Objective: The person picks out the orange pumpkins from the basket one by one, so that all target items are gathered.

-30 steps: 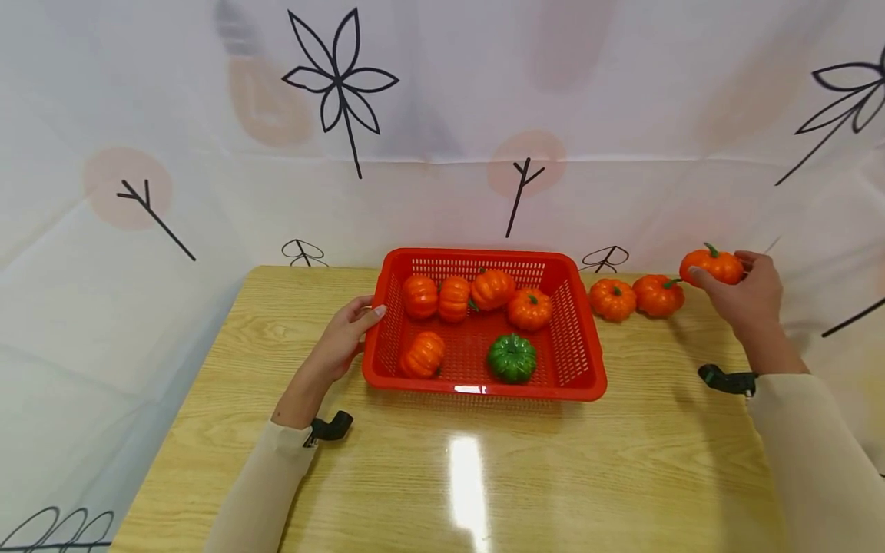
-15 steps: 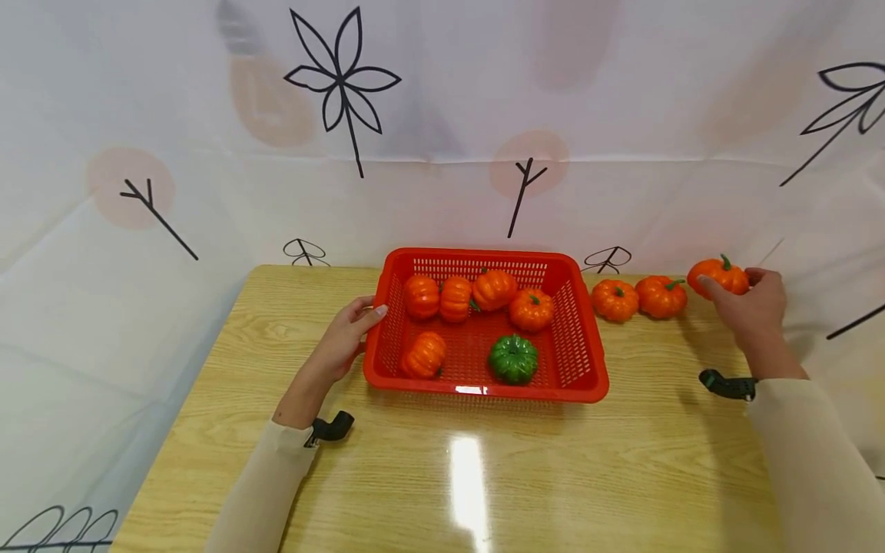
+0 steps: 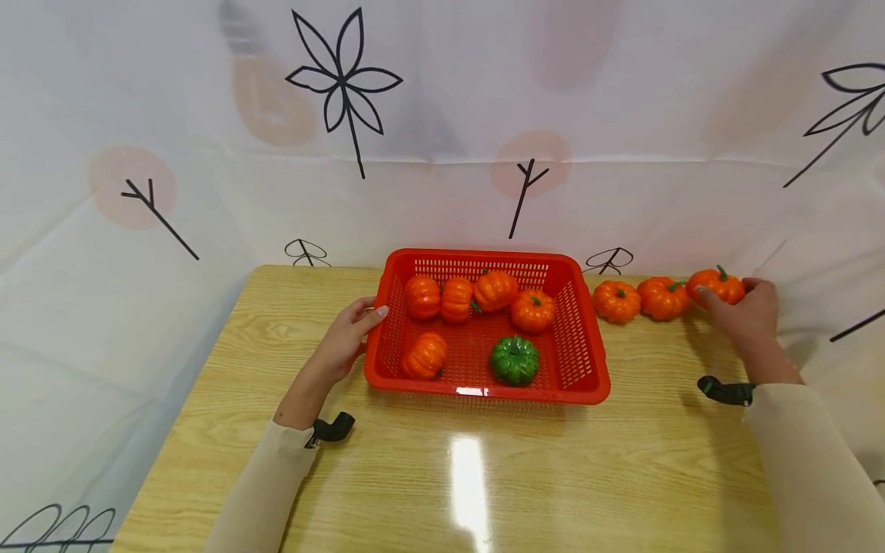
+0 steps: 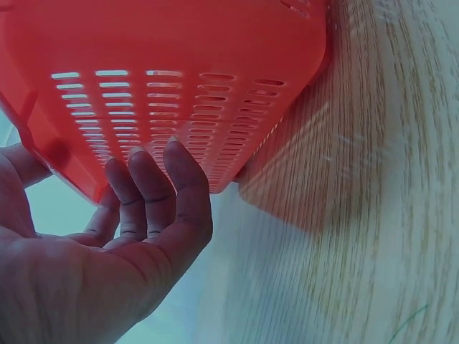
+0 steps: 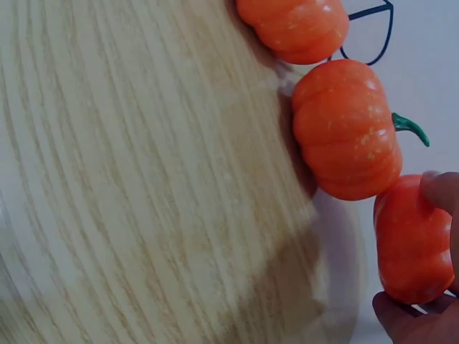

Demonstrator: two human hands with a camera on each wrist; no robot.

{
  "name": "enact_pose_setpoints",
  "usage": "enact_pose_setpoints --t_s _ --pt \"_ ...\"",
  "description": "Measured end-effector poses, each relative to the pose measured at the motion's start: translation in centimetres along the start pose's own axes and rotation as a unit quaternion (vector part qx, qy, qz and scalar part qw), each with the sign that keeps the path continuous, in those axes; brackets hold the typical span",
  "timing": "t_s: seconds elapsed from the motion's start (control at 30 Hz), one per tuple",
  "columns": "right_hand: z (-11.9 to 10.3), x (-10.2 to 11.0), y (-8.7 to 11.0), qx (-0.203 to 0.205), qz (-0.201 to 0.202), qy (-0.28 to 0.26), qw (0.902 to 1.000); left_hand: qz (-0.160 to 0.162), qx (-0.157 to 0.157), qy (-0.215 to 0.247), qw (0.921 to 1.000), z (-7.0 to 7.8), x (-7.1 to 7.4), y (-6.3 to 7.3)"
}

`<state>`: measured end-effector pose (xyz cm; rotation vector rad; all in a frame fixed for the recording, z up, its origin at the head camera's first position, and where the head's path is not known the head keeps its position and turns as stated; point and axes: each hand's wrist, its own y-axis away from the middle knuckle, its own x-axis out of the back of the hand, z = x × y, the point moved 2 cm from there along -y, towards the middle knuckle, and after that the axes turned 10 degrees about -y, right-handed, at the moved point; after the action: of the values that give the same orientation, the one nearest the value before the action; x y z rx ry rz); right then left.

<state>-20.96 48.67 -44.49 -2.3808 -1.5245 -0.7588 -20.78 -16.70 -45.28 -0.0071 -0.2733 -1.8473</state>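
Note:
My left hand (image 3: 343,338) grips the left rim of a red plastic basket (image 3: 484,392), thumb over the rim and fingers against the slotted outer wall, as the left wrist view shows. Inside the basket lie several small orange pumpkins (image 3: 532,310) and one green pumpkin (image 3: 515,360). At the back right, my right hand (image 3: 750,315) holds an orange pumpkin (image 5: 412,240) between thumb and fingers. It sits right beside another orange pumpkin (image 5: 344,129) with a green stem. A further orange pumpkin (image 3: 617,301) stands in the same row, close to the basket's right side.
The wooden table (image 3: 387,476) stretches in front of the basket, with a bright reflection on it. A white printed cloth (image 3: 442,200) hangs right behind the table's back edge. Each wrist wears a black camera mount (image 3: 333,427).
My right hand first shifts the pumpkin slightly right, then lowers it leftward to the end of the row. The left hand and basket stay in place.

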Motion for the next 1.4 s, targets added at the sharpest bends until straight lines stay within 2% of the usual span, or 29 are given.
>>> enact_pose_setpoints --t_s 0.2,0.5,1.0,1.17,1.3,1.4 --pt "0.8 -0.5 -0.5 0.011 -0.003 0.001 0.9999 0.001 -0.005 0.000 1.0000 -0.1 0.0 0.1" --pt "1.2 -0.7 -0.4 0.006 -0.042 -0.001 0.9991 0.000 -0.003 0.011 0.9999 0.0 -0.1 0.1" --pt "1.2 0.2 -0.2 -0.012 -0.087 0.039 0.9954 0.005 -0.001 0.009 0.9999 -0.1 -0.1 0.0" --pt "0.3 0.8 0.7 -0.008 -0.110 0.048 0.9928 0.005 0.001 0.011 0.9999 -0.1 -0.2 0.1" --pt "-1.0 0.8 1.6 0.018 -0.121 0.041 0.9916 0.002 0.000 0.011 0.9999 -0.2 -0.2 0.0" --pt "-2.1 0.6 2.3 0.034 -0.112 0.054 0.9916 0.001 -0.002 0.011 0.9999 -0.2 -0.1 0.0"
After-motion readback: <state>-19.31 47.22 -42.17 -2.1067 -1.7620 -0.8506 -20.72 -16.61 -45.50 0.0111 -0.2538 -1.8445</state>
